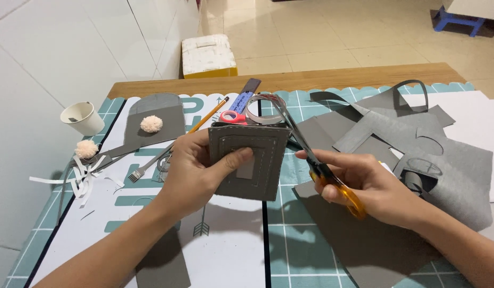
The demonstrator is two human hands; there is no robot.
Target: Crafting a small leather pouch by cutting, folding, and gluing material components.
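Note:
My left hand (196,170) grips a grey felt rectangle (257,154) with stitched borders, thumb pressed on its front, holding it upright above the mat. My right hand (364,184) holds orange-handled scissors (316,160), blades pointing up and away along the rectangle's right edge, touching or just beside it. A curl of grey strip (263,106) loops behind the top of the felt piece.
Grey felt sheets and offcuts (417,144) lie at the right on a teal cutting mat (289,245). To the left lie a paper cup (83,117), two pom-poms (151,124), a fork (146,168), a pencil (208,114), a ruler (244,93) and white paper strips (82,178).

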